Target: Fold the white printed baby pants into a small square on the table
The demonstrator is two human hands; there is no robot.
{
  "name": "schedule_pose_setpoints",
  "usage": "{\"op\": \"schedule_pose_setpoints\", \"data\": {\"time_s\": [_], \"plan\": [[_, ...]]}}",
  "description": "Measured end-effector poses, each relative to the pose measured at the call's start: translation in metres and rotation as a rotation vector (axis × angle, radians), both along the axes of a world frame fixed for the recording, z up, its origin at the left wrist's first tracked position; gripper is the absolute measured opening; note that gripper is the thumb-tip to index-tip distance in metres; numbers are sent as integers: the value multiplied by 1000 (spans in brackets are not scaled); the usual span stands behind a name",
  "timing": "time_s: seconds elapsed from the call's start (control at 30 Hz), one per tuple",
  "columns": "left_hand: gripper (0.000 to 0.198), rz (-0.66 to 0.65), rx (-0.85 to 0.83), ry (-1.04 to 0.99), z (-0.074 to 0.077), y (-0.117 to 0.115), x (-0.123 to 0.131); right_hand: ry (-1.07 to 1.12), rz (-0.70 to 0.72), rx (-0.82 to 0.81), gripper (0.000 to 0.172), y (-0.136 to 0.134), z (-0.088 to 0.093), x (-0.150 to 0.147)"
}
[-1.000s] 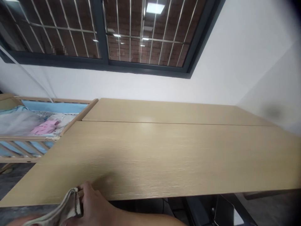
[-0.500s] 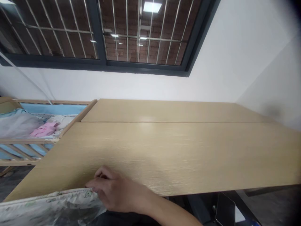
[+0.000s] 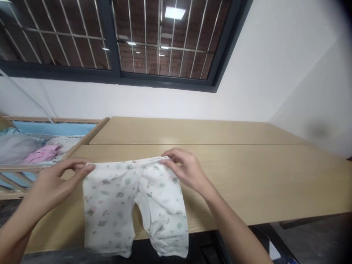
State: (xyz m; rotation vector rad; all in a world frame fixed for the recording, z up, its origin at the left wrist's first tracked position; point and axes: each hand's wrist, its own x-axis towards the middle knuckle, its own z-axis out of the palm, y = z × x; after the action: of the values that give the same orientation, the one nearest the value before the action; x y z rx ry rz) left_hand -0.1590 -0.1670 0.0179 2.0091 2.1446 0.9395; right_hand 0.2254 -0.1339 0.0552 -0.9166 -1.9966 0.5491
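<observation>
A small pair of white baby pants (image 3: pixel 132 201) with a pale printed pattern lies spread on the light wooden table (image 3: pixel 247 179), legs hanging over the near edge. My left hand (image 3: pixel 59 181) pinches the left end of the waistband. My right hand (image 3: pixel 184 168) pinches the right end of the waistband. The waistband is stretched flat between the two hands.
A wooden crib (image 3: pixel 41 154) with blue lining and pink and white clothes stands left of the table. A white wall and a barred dark-framed window (image 3: pixel 118 40) rise behind. Dark floor and table frame show below the near edge.
The pants came up from below the table edge and now lie spread on the top. My left hand has come into view, and both hands moved farther onto the table holding the waistband.
</observation>
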Motion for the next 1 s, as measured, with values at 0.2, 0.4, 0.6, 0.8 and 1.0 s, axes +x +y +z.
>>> {"op": "schedule_pose_setpoints", "data": {"time_s": [0.2, 0.4, 0.6, 0.8, 1.0], "plan": [[44, -224, -108, -129, -26, 77, 43, -179, -117, -83, 17, 61, -35, 25], [31, -268, -232, -24, -68, 135, 72, -267, -245, -200, 12, 126, -92, 32], [23, -147, -265, 58, -89, 178, 101, -232, -405, -351, 10, 179, -126, 23], [23, -87, -285, 102, -94, 210, 113, -221, -488, -404, 7, 215, -138, 20], [23, -86, -302, 141, -81, 213, 123, -220, -498, -466, 5, 229, -141, 25]]}}
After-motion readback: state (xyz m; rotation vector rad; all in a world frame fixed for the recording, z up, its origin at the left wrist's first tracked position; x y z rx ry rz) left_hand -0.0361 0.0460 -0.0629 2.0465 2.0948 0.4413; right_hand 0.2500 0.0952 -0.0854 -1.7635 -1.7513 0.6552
